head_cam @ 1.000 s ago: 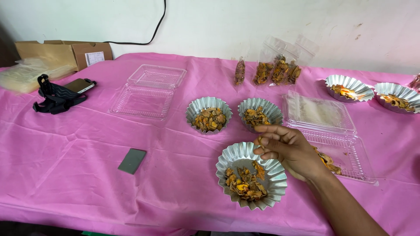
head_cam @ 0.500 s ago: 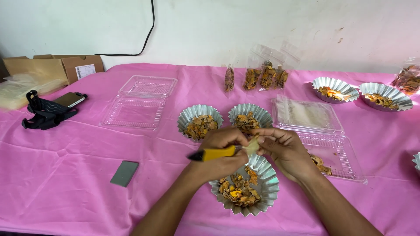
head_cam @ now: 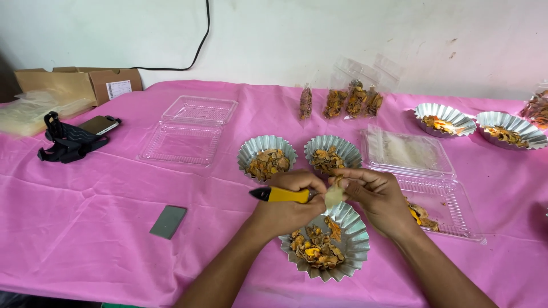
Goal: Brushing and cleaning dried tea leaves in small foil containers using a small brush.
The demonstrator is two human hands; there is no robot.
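Above the nearest fluted foil cup (head_cam: 342, 251), we are holding a yellow-handled tool (head_cam: 283, 195) in our left hand (head_cam: 288, 208), its grip wrapped tight around the handle, while our right hand (head_cam: 377, 197) is pinching a pale, thin slice (head_cam: 333, 197) between fingertips, the blade end hidden behind it. Our judgement is that the tool's edge is working close to the right fingertips, so a slip could nick them, and fragments could be falling past the cup's rim onto the cloth. Two more filled foil cups (head_cam: 267, 157) are sitting just behind, an open clear clamshell tray (head_cam: 442, 205) is lying beside the right wrist, and small filled bags (head_cam: 354, 100) are leaning farther back. A pink cloth is covering the desk (head_cam: 103, 239), which is standing against a white wall (head_cam: 297, 34) with a black cable.
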